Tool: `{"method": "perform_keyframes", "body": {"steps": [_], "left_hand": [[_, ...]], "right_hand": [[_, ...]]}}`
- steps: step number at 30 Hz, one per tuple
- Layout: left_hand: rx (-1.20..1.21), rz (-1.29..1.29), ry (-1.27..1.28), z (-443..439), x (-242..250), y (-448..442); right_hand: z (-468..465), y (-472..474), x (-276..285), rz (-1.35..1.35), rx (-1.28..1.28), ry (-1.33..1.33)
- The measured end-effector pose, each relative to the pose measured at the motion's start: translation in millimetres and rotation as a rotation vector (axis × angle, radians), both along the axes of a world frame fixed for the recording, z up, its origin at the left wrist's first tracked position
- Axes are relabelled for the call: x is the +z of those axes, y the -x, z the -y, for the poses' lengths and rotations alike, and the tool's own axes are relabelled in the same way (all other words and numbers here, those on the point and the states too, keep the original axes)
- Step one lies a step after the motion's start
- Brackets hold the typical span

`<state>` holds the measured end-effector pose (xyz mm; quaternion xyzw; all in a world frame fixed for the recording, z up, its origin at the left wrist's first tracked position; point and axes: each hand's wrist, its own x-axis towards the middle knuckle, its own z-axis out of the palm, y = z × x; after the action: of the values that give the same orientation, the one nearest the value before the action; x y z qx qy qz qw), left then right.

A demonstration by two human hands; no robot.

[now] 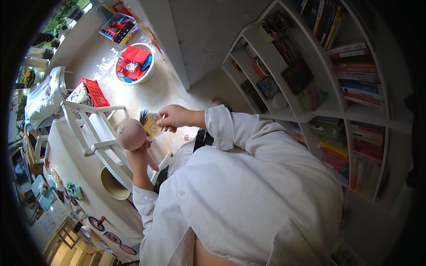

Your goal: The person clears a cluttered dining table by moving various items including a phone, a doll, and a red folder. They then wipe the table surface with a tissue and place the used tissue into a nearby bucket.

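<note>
My right hand (pixel 173 118) pinches the edge of a flat yellow cartoon-face cutout (pixel 152 125) with black spiky hair and round glasses. Its hair side meets or overlaps a pink round object (pixel 131 134) with faint greenish markings, at the upper end of my left forearm. That round object largely hides my left hand (pixel 148 144), which appears to grip it from beneath; a few fingertips show beside it. A narrow pink piece (pixel 152 163) hangs below that hand, and what it belongs to cannot be told.
White chair frames (pixel 96 145) stand just left of the hands, near a beige bin (pixel 113 186). Beyond are a red plastic basket (pixel 95 92), a round white basket (pixel 151 71) of red and blue things, and a clear toy box (pixel 107 25). White bookshelves (pixel 362 121) line the right.
</note>
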<state>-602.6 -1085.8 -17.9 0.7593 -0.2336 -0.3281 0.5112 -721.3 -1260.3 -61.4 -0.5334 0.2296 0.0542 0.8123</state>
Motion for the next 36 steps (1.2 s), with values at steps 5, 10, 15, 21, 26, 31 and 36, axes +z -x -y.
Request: {"method": "perform_keyframes", "body": {"steps": [5,10,15,21,26,31,36], "left_hand": [[0.012,0.059,-0.016,0,-14,-9],[0.169,0.081,-0.22,-24,-25,-18],[0.357,0.027,-0.207,-38,-39,-13],[0.598,-0.04,-0.323,-27,-77,12],[0.648,-0.061,-0.373,8,-109,41],[0.58,-0.14,-0.457,55,-125,61],[0.519,-0.114,-0.433,81,-120,67]], "right_hand": [[49,63,-80,-0.162,-0.438,-0.176],[123,203,-202,-0.215,-1.061,-0.131],[206,333,-310,-0.588,-0.903,0.614],[297,346,-373,-0.858,-0.606,1.382],[369,316,-391,-0.845,-0.656,1.005],[400,303,-403,-0.725,-0.798,0.603],[403,311,-393,-0.628,-0.942,0.296]]}}
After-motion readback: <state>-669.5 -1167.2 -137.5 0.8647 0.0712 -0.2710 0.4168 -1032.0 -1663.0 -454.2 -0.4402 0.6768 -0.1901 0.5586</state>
